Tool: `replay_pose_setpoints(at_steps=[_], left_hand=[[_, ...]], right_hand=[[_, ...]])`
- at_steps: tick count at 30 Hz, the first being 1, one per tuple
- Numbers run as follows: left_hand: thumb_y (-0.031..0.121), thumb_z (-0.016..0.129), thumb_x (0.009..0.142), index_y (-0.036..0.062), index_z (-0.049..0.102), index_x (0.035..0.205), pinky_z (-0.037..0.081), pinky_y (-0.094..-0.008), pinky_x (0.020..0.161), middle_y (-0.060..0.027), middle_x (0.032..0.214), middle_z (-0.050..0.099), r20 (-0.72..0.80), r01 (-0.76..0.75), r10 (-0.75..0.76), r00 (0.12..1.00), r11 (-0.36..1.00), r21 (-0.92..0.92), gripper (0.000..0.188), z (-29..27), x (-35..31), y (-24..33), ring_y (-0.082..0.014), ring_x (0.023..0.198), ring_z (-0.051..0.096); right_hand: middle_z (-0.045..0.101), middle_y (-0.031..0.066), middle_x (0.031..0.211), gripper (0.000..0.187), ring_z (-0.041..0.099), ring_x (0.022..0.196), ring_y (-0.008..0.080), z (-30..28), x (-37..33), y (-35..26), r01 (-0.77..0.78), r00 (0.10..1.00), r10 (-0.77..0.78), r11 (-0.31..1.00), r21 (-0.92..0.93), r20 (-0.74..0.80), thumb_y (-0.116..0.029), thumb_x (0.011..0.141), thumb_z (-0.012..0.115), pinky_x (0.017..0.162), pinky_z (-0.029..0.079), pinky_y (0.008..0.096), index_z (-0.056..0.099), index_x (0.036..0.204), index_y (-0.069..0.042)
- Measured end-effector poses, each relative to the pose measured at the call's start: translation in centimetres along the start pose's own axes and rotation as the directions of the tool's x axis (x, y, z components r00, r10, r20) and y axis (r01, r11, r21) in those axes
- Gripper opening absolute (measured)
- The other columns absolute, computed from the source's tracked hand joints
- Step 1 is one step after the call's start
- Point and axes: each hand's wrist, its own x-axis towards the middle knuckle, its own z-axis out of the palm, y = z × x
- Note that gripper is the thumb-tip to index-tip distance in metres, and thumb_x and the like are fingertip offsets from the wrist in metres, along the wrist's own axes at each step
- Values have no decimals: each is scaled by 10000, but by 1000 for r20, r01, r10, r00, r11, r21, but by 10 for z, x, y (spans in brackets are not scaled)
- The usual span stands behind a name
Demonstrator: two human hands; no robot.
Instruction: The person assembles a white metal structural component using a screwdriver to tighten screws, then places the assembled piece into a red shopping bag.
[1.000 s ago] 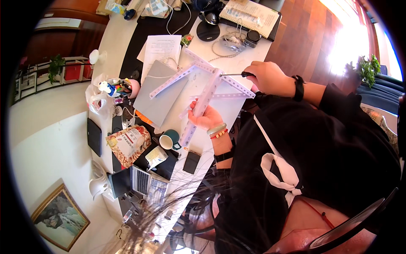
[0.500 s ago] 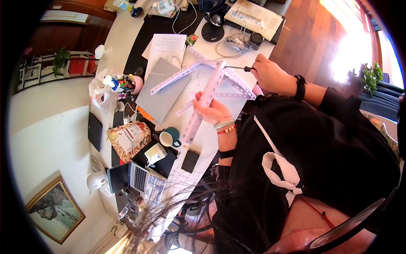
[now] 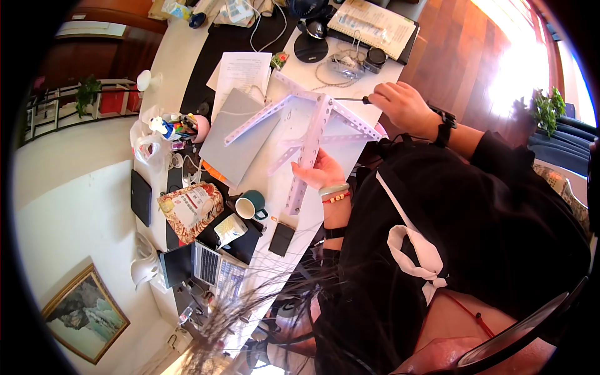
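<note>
A frame of white perforated angle bars (image 3: 312, 134) stands over the desk, with several bars meeting at one corner. My left hand (image 3: 321, 172) is closed around the long bar nearest me, its thumb lying along the front. My right hand (image 3: 403, 106) grips the handle of a screwdriver (image 3: 350, 99). The thin shaft points left, and its tip reaches the corner where the bars join. Whether the tip sits in a screw is too small to tell. Most of the handle is hidden inside the right fingers.
Behind the frame lie a grey folder (image 3: 240, 134) and printed sheets (image 3: 247, 72). A green mug (image 3: 250, 205), a dark phone (image 3: 282, 239) and a laptop (image 3: 207, 262) are to the left. A spiral notebook (image 3: 375, 28) and a coiled chain (image 3: 325, 75) lie at the far end.
The long bar's lower end has swung right and is more upright. My left hand has shifted slightly right with it. The right hand and screwdriver stay near the corner, the fingers slightly turned.
</note>
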Motion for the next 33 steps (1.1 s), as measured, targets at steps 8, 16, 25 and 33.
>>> replay_pose_setpoints(at_steps=[8, 16, 25, 33], left_hand=[[299, 526, 871, -56, 518, 1090, 490, -397, 955, -164, 1086, 594, -117, 65, -79, 990, 990, -124, 417, -20, 15, -1, -301, 1035, 589], [281, 555, 858, -71, 535, 1061, 495, -373, 960, -167, 1085, 604, -87, 15, -25, 996, 993, -118, 407, -23, 9, 5, -284, 1051, 594], [268, 587, 851, -64, 543, 1052, 504, -343, 938, -150, 1039, 617, -3, -79, 79, 997, 996, -32, 390, -10, -7, 13, -259, 1001, 609], [198, 612, 884, 63, 497, 1057, 443, -330, 916, -84, 994, 581, 303, -478, 388, 871, 812, 335, 248, 43, -12, 27, -182, 995, 553]], right_hand=[[579, 157, 756, 349, 558, 727, 300, 75, -4, 58, -694, 720, 502, 538, 479, 479, -316, 929, 514, 699, 439, 407, 573, 933, 28], [563, 41, 799, 403, 500, 740, 151, 130, 9, 4, -868, 403, 428, -101, 486, 809, -407, 957, 467, 660, 416, 336, 574, 851, -34], [487, 8, 809, 309, 488, 788, 149, 110, 20, -20, -770, 298, 357, -459, 444, 886, -352, 971, 473, 853, 468, 356, 552, 895, -63], [609, 150, 780, 332, 606, 728, 266, 110, 1, 7, -819, 574, 367, 240, 522, 732, -316, 920, 556, 648, 460, 406, 530, 943, 14]])
